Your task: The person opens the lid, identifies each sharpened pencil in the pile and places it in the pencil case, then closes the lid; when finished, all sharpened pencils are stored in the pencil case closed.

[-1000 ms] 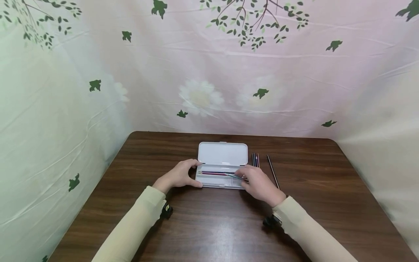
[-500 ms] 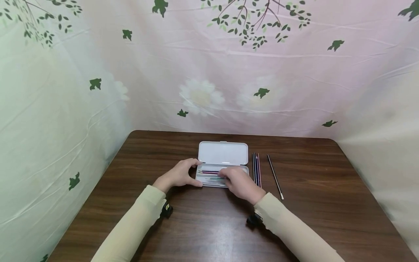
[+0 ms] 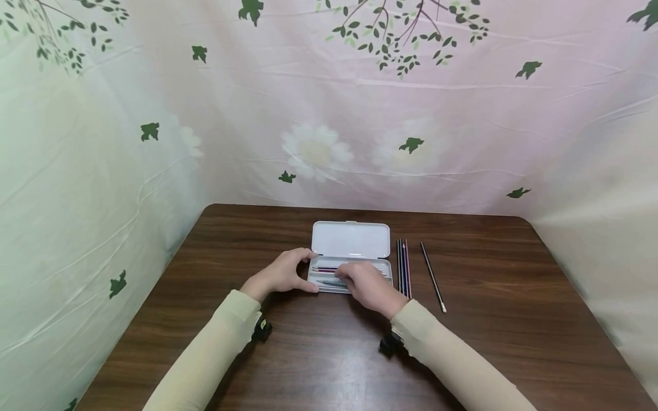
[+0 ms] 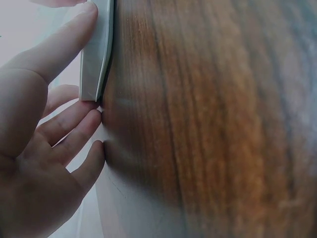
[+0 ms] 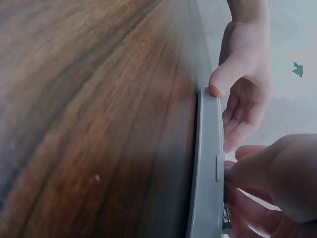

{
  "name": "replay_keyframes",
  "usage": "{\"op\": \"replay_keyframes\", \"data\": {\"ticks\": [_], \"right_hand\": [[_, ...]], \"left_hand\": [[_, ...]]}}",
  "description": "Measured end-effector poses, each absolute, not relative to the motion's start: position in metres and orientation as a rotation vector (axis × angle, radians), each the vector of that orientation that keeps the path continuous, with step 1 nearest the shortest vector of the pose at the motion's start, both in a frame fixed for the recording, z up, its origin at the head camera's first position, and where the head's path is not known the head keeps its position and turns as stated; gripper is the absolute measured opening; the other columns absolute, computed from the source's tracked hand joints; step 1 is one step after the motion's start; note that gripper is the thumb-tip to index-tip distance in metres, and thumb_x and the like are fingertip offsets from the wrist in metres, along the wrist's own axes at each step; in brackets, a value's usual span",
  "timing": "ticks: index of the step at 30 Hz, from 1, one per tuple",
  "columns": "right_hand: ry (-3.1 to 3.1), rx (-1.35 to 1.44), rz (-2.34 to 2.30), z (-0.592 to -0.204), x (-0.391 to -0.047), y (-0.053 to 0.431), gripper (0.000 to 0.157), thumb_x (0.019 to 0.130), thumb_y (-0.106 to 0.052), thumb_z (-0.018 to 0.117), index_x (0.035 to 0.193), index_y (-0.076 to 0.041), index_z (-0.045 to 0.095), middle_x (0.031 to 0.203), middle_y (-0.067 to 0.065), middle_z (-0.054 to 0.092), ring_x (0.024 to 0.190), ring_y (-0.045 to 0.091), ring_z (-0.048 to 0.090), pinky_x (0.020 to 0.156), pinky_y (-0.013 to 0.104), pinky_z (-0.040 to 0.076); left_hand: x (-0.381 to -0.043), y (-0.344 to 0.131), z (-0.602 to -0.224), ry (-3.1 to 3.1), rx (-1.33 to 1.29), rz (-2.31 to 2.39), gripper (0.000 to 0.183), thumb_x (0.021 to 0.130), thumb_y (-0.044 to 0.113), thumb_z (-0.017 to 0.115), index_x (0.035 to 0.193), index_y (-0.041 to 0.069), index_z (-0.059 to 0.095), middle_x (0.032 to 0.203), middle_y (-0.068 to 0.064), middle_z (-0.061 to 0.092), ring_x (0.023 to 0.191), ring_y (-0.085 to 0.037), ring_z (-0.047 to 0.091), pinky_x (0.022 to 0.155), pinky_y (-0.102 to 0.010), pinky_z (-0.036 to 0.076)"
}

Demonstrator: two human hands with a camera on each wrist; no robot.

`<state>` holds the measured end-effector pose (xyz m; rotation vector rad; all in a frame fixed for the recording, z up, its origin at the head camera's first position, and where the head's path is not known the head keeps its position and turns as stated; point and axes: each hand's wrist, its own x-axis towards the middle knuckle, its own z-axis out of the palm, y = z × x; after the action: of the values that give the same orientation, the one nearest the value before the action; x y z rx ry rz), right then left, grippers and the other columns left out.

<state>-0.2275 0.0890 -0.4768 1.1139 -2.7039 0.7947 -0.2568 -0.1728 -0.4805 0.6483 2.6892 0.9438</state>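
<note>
A white pencil case (image 3: 351, 240) lies with its lid folded back on the table. My left hand (image 3: 281, 273) holds its left end, thumb at the near corner and fingertips at the far side; the left wrist view shows the thumb against the case wall (image 4: 94, 69). My right hand (image 3: 367, 285) reaches into the tray, fingers bent, pinching a slim teal pen-like thing (image 3: 330, 282) whose pointed end faces left. Its other end is hidden under the hand. Dark red and dark pencils (image 3: 324, 269) lie in the tray's back part.
Right of the case, several pencils (image 3: 404, 268) lie side by side on the brown table (image 3: 329, 354). Farther right is a single dark pencil (image 3: 433, 277) with a white tip. A patterned cloth (image 3: 360, 114) hangs behind the table.
My right hand has moved left over the tray and down, taking the teal pen-like thing into its front part. The left hand has stayed at the case's left end.
</note>
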Motion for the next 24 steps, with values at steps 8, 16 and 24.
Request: {"op": "replay_keyframes", "data": {"ticks": [8,16,24], "right_hand": [[-2.778,1.103,0.8,-0.473,-0.227,0.085,0.019,0.098,0.003,0.069,0.109,-0.009,0.079,0.105,0.003,0.079,0.101,0.017,0.075,0.089,0.037,0.061],[-2.763,1.154,0.8,-0.472,-0.226,0.083,0.018,0.099,0.002,0.069,0.11,-0.008,0.078,0.105,0.004,0.079,0.101,0.017,0.074,0.089,0.036,0.06],[-2.659,1.126,0.776,-0.467,-0.224,0.102,0.017,0.095,0.001,0.072,0.108,-0.008,0.077,0.102,0.002,0.077,0.097,0.015,0.072,0.086,0.037,0.06]], "left_hand": [[-0.257,-0.173,-0.48,2.695,0.647,0.933,0.084,0.073,0.043,0.098,0.141,0.01,0.062,0.132,-0.004,0.065,0.122,-0.021,0.058,0.11,-0.044,0.047],[-0.258,-0.172,-0.483,2.703,0.668,0.923,0.084,0.073,0.043,0.097,0.141,0.009,0.062,0.133,-0.004,0.065,0.122,-0.022,0.058,0.109,-0.044,0.047],[-0.256,-0.173,-0.481,2.695,0.632,0.925,0.086,0.074,0.044,0.097,0.144,0.01,0.06,0.135,-0.005,0.064,0.124,-0.022,0.057,0.111,-0.045,0.046]]}}
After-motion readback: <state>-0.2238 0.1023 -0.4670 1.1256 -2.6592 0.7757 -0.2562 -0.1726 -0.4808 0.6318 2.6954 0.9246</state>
